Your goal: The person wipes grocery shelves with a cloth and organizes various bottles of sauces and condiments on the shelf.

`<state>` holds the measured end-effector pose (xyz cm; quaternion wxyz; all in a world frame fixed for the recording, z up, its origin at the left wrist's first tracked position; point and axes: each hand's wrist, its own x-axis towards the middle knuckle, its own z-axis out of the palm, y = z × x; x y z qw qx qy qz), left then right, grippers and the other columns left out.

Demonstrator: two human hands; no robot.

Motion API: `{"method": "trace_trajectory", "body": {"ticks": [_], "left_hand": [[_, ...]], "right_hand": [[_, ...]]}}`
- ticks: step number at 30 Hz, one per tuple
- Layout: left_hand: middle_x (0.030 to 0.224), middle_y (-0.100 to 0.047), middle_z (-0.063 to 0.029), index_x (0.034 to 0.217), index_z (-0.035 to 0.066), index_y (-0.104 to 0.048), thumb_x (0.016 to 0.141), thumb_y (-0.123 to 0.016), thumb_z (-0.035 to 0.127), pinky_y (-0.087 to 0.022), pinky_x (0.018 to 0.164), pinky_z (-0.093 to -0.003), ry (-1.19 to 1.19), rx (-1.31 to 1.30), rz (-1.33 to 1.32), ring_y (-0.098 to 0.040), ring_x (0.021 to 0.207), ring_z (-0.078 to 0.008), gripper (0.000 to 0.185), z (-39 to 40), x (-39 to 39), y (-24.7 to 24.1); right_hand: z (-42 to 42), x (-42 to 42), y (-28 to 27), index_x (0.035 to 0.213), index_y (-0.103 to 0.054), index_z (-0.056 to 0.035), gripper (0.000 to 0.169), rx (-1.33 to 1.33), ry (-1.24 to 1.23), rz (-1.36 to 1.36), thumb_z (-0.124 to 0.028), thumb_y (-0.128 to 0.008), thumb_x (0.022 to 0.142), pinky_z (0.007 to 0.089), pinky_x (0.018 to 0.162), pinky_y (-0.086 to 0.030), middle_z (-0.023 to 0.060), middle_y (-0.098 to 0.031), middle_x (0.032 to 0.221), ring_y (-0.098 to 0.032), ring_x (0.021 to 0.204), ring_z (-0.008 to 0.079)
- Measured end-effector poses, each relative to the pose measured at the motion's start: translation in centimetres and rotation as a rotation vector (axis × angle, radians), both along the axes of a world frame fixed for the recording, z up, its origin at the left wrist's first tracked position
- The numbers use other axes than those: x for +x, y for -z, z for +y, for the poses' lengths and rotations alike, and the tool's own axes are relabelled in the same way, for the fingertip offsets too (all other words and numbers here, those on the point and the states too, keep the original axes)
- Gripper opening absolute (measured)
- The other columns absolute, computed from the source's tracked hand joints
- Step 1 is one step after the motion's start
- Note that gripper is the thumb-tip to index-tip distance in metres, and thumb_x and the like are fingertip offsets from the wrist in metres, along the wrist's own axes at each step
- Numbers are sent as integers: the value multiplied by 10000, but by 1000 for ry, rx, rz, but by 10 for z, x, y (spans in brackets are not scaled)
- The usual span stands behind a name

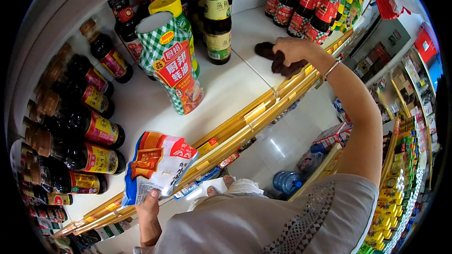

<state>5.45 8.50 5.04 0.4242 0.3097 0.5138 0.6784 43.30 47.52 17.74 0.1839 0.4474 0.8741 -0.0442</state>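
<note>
My left hand (149, 207) grips the lower edge of a printed plastic packet (160, 165) in white, blue and red, held over the shelf's front edge. On the white shelf (226, 84), my right hand (295, 51) presses on a dark brown cloth (280, 60) near the gold rail. Between the hands stands an oyster sauce bottle (173, 63) in a green-checked wrapper, with a yellow-capped container (173, 7) behind it. Just beyond it rises a dark sauce bottle (218, 24) with a green and cream label.
Rows of soy sauce bottles (100, 127) fill the left end. Red-labelled bottles (305, 5) stand close behind the cloth. A gold rail (247, 116) with price tags edges the shelf. Below, a blue water jug (287, 182) is on the tiled floor (282, 141); stocked shelves (392, 197) line the right.
</note>
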Motion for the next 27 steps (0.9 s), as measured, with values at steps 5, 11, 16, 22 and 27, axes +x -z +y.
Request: {"method": "trace_trajectory", "body": {"ticks": [5, 11, 16, 22, 27], "left_hand": [[1111, -556, -87, 1216, 17, -444, 702, -742, 151, -443, 876, -353, 15, 17, -17, -550, 1003, -215, 609, 5, 5, -2], [1120, -550, -93, 1228, 7, -426, 705, -748, 184, -443, 875, -353, 11, -5, 10, -551, 1002, -218, 639, 2, 4, 0], [1144, -537, -95, 1234, 19, -412, 658, -788, 257, -460, 866, -388, 0, -16, 25, -548, 1031, -249, 728, 3, 1, 3], [1152, -534, -96, 1244, 20, -407, 662, -783, 248, -457, 869, -391, -12, -26, 25, -545, 1036, -252, 729, 0, 3, 3], [1159, -530, -93, 1254, 9, -405, 697, -748, 199, -417, 912, -372, 25, -6, -8, -520, 1061, -230, 681, 5, 4, 6]], "right_hand": [[34, 46, 26, 1019, -589, -40, 385, 318, 73, -9, 16, -579, 638, 409, 836, -449, 153, -591, 1015, -553, 976, 341], [-28, 1, -7, 1141, -546, -66, 552, -122, 61, 279, -191, -730, 636, 388, 903, -416, 169, -547, 1129, -513, 1049, 329], [-26, 25, 14, 1225, -479, -69, 566, 34, 129, 228, -138, -668, 697, 362, 954, -384, 183, -487, 1172, -458, 1129, 328], [27, 20, 43, 1201, -461, 1, 430, 453, 262, 121, -43, -475, 774, 396, 875, -454, 220, -531, 1113, -538, 1038, 354], [81, 7, 61, 1243, -412, -6, 424, 689, 496, 103, -143, -465, 846, 479, 700, -533, 224, -529, 1143, -565, 1007, 370]]}}
